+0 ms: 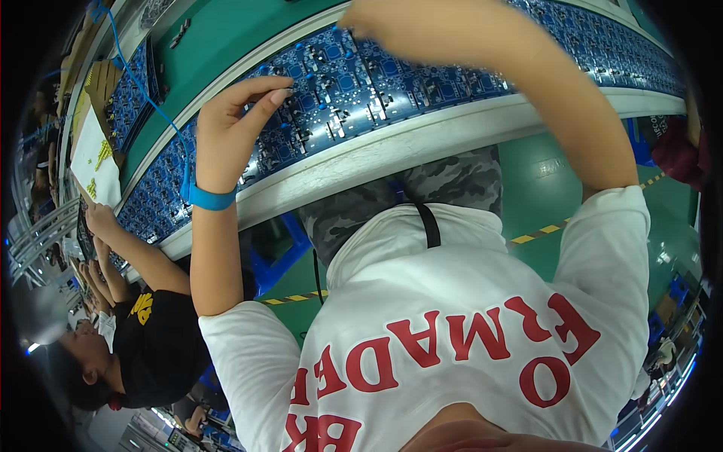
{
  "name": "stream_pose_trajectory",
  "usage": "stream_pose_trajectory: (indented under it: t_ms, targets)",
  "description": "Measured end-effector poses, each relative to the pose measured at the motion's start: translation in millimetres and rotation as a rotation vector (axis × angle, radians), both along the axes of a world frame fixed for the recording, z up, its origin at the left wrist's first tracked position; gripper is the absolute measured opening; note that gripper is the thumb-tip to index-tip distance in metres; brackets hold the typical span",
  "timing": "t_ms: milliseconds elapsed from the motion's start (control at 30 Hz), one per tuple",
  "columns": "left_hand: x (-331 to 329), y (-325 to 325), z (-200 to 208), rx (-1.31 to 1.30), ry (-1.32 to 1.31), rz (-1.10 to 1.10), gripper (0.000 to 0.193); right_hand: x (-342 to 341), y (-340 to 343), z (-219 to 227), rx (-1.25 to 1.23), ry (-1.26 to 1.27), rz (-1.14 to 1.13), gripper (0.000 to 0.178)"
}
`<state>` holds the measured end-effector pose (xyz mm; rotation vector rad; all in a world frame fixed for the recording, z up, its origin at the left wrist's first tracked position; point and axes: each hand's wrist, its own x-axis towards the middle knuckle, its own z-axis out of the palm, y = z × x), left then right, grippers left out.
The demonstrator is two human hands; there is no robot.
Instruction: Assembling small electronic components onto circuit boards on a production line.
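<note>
Blue wristband [213, 198], 1; left hand [226, 139], thumb and forefinger nearly meeting, contents unclear. Circuit boards [343, 124], beneath and between 2 separated hands: blue discs [322, 106] apparently seated, remainder indeterminable. Right hand [388, 26], blurred, grip unclear.

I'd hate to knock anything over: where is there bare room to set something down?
The green surface beyond the far white rail is bare just right of the small dark parts. Blue circuit boards crowd the rail's near side, around the left hand.

White short-sleeved T-shirt [452, 275] with big red letters [431, 335] — grey camouflage trousers [461, 179] — blue wristband [212, 198] with thin blue cord [154, 104]
</note>
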<state>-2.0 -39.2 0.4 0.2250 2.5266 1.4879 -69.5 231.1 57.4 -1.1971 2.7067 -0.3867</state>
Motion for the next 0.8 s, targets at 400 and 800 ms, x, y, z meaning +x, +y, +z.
stream_pose_trajectory:
  t_ms: [400, 800]
  targets:
    - [-3.2, 42.0, -5.5, -0.435, 0.563, -0.311, 0.013, -106.7, 127.3, -39.3, -0.084, 0.113, -0.557, 0.020]
    - [-6.3, 51.9, -16.1, -0.656, 0.777, -0.380, 0.016, -113.6, 135.9, -58.1, -0.373, 0.140, -0.656, 0.017]
